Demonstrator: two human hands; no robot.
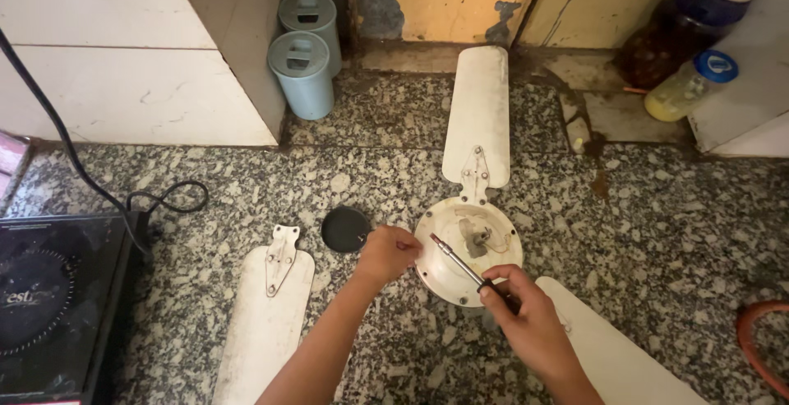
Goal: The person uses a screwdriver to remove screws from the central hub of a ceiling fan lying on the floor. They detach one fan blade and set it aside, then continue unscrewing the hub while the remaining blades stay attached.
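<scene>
A white ceiling-fan motor housing [468,249] lies on the speckled stone floor with one blade [479,109] attached, pointing away from me. My right hand [526,310] grips a screwdriver [457,260] whose tip rests over the housing's left part. My left hand [388,250] is closed at the housing's left rim; whether it holds something small I cannot tell. A loose white blade [267,323] with its metal bracket lies to the left. Another blade [616,356] runs under my right forearm. A round black cap [343,229] sits just left of my left hand.
An induction cooktop [57,298] with a black cable [99,187] stands at the left. Two pale blue lidded containers [304,51] stand by the white tiled wall. Jars and a yellow bottle with a blue cap [689,86] sit at the back right. An orange hose [760,347] curves at the right edge.
</scene>
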